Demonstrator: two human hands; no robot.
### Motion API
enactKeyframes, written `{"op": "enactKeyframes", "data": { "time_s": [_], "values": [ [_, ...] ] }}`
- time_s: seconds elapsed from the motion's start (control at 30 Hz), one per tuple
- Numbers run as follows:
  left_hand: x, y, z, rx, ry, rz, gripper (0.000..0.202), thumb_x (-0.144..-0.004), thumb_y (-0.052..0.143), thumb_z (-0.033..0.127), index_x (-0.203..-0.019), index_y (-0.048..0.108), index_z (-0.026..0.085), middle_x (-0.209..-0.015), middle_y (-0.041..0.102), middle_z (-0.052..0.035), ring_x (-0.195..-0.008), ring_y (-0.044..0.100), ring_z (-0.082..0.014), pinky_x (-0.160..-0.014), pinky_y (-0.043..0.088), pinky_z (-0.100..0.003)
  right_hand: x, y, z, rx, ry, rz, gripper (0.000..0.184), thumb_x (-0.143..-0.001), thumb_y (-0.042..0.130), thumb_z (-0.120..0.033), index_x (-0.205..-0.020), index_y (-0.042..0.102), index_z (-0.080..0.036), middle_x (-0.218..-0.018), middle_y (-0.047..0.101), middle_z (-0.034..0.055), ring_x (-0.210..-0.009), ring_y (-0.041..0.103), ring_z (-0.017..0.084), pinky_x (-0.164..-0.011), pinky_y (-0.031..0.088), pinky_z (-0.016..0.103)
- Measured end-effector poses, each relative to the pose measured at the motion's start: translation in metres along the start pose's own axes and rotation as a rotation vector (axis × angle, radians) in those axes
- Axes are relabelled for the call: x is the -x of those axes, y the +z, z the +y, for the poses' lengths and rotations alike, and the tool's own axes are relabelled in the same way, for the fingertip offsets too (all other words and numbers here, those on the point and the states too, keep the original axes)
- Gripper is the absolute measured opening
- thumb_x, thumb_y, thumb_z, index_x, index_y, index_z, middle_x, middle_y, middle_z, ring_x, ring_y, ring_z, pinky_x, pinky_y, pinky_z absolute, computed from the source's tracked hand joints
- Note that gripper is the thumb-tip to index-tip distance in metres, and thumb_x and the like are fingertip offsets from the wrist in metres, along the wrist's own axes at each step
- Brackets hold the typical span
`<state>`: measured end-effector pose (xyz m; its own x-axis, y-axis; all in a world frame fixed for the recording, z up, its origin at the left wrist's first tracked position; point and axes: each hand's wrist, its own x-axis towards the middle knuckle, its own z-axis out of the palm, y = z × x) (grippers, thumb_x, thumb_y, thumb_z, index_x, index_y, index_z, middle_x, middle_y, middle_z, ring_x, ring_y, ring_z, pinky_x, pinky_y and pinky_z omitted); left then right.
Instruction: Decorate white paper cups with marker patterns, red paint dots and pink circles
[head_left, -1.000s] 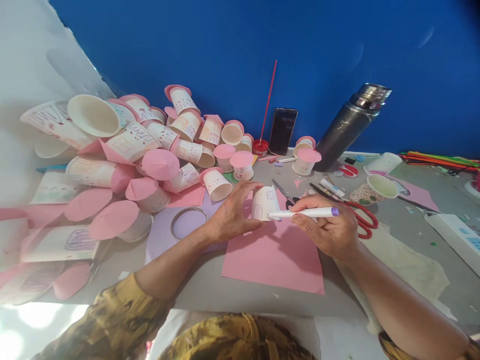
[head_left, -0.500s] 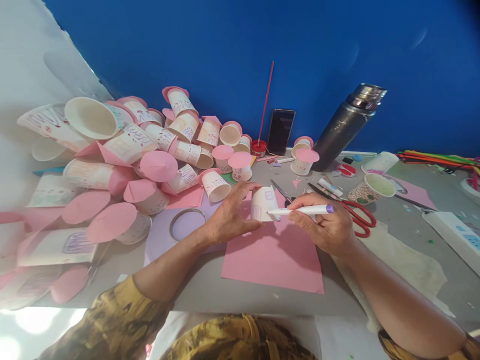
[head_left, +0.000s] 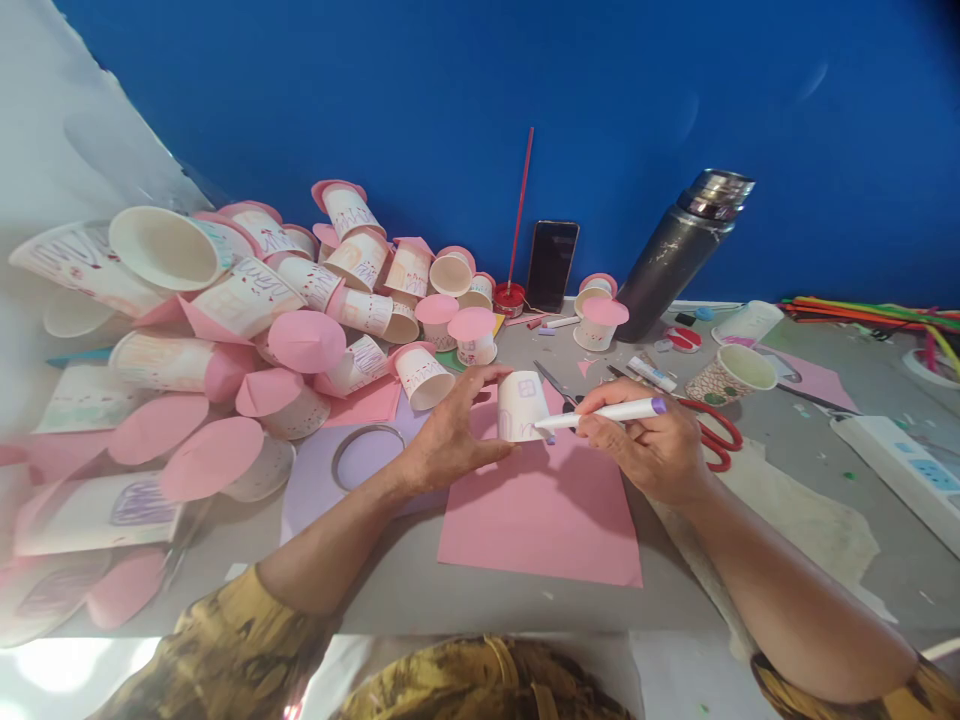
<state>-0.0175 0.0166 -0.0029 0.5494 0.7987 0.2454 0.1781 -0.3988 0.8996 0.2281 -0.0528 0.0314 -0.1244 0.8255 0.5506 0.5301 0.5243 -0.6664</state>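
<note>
A white paper cup [head_left: 520,408], turned upside down, is gripped between the thumb and fingers of my left hand [head_left: 457,425]. Purple lines on its side form a small window and an arched shape. My right hand [head_left: 649,440] holds a white marker pen [head_left: 607,413] with a purple end, its tip at the lower right of the cup's side. Beneath both hands lies a sheet of pink paper [head_left: 540,525]. Scissors with red handles [head_left: 724,430] rest just beyond my right hand, partly hidden by it.
Many decorated paper cups with pink paper tops [head_left: 306,342] are heaped at left. A tape ring [head_left: 337,465] lies on purple paper. Behind stand a phone [head_left: 553,265] and a dark flask [head_left: 675,265]. At right are a patterned cup [head_left: 731,375], a cloth [head_left: 802,510] and a power strip [head_left: 900,460].
The cup has turned slightly in my left hand, so its drawn side faces me more. The marker tip stays near the cup's lower edge. The whole view has shifted a little.
</note>
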Motion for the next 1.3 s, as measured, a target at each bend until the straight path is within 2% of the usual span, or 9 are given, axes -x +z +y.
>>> {"op": "enactKeyframes", "data": {
  "time_s": [0.3,0.5,0.63,0.73,0.87,1.07,1.13,1.3],
  "values": [
    [-0.003,0.001,-0.006,0.194,-0.020,-0.005,0.075,-0.071,0.082,0.015,-0.139,0.053,0.027,-0.151,0.054,-0.0125,-0.146,0.050,-0.0334,-0.125,0.037,-0.055,0.000,-0.004,0.002,-0.007,0.029,0.018,0.010,-0.094,0.067,-0.030,-0.087,0.072,-0.025,-0.070,0.071,0.0003,-0.054,0.058,0.014,-0.052,0.044,0.028],
    [-0.004,0.001,-0.004,0.271,-0.029,-0.014,0.074,-0.070,0.082,0.013,-0.136,0.051,0.025,-0.151,0.052,-0.0137,-0.147,0.048,-0.0338,-0.126,0.036,-0.056,-0.002,-0.007,-0.002,-0.014,0.009,0.011,0.010,-0.093,0.066,-0.025,-0.085,0.071,-0.024,-0.066,0.069,-0.0013,-0.052,0.056,0.013,-0.054,0.044,0.028],
    [-0.004,0.001,-0.003,0.301,-0.031,-0.016,0.074,-0.070,0.083,0.013,-0.135,0.050,0.026,-0.150,0.052,-0.0137,-0.148,0.048,-0.0332,-0.127,0.034,-0.056,-0.002,-0.008,0.000,-0.044,0.051,0.025,0.011,-0.095,0.066,-0.029,-0.087,0.072,-0.024,-0.066,0.069,-0.0007,-0.054,0.059,0.014,-0.052,0.044,0.027],
    [-0.005,0.002,-0.004,0.328,-0.034,-0.018,0.074,-0.070,0.085,0.015,-0.135,0.049,0.025,-0.150,0.052,-0.0140,-0.148,0.047,-0.0331,-0.126,0.035,-0.056,-0.001,-0.008,0.003,-0.084,0.060,-0.010,0.012,-0.095,0.067,-0.032,-0.087,0.073,-0.024,-0.068,0.071,0.0001,-0.055,0.061,0.014,-0.051,0.045,0.027],
    [-0.004,0.003,-0.006,0.410,-0.047,-0.027,0.072,-0.071,0.087,0.019,-0.133,0.049,0.025,-0.148,0.053,-0.0139,-0.146,0.049,-0.0329,-0.125,0.038,-0.054,0.000,-0.009,0.005,-0.070,0.088,0.053,0.013,-0.095,0.068,-0.034,-0.089,0.074,-0.024,-0.071,0.072,0.0011,-0.059,0.065,0.016,-0.053,0.047,0.027],
    [-0.004,0.003,-0.004,0.485,-0.072,-0.016,0.073,-0.070,0.090,0.022,-0.129,0.049,0.028,-0.147,0.051,-0.0119,-0.146,0.050,-0.0330,-0.119,0.044,-0.050,-0.002,-0.012,0.004,-0.110,0.065,0.045,0.015,-0.096,0.068,-0.034,-0.088,0.073,-0.023,-0.070,0.073,0.0007,-0.058,0.064,0.015,-0.055,0.048,0.028],
    [-0.004,0.004,-0.004,0.491,-0.087,-0.012,0.073,-0.069,0.091,0.025,-0.129,0.049,0.028,-0.149,0.050,-0.0120,-0.145,0.050,-0.0335,-0.117,0.046,-0.049,-0.003,-0.012,0.003,-0.117,0.074,0.080,0.014,-0.096,0.068,-0.032,-0.088,0.073,-0.023,-0.070,0.073,0.0008,-0.058,0.063,0.015,-0.055,0.048,0.028],
    [-0.005,0.004,-0.008,0.448,-0.079,-0.011,0.076,-0.070,0.092,0.035,-0.131,0.048,0.029,-0.149,0.052,-0.0126,-0.144,0.050,-0.0333,-0.117,0.046,-0.049,-0.004,-0.012,0.002,-0.217,0.115,0.040,0.019,-0.097,0.067,-0.036,-0.086,0.072,-0.022,-0.066,0.071,0.0012,-0.055,0.063,0.015,-0.052,0.050,0.028]
  ]
}}
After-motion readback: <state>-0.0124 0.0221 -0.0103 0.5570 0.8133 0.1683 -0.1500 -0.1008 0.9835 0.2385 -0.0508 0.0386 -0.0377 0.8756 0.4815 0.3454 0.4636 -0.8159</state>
